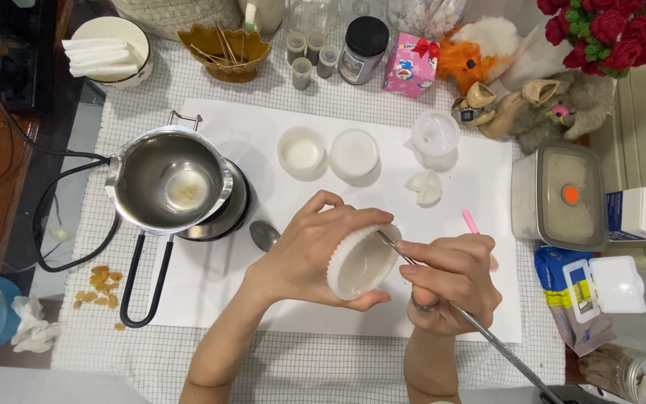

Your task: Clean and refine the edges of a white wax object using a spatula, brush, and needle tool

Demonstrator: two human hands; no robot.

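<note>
White sheet covers checked table. Steel pot sits on burner, left of hands. Left hand clamped around white fluted mold, tilted, above sheet centre. Right hand pinches thin metal tool, tip at mold rim. Spoon just left of wrist.
</note>
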